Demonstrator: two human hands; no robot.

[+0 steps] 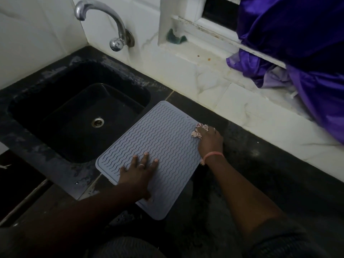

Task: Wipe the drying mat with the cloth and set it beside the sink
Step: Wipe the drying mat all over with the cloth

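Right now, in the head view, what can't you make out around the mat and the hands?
- Cloth: mostly hidden under the right hand; its size is unclear.
- Mat: the part beneath the left hand is covered, and dim light hides whether it is wet.
- Sink: too dark to see its floor.

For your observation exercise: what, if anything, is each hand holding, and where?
The right hand grips the bunched cloth at the mat's right edge; the left hand presses flat, holding nothing.

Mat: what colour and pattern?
Mat: pale grey-blue with raised wavy ridges, clear in the head view.
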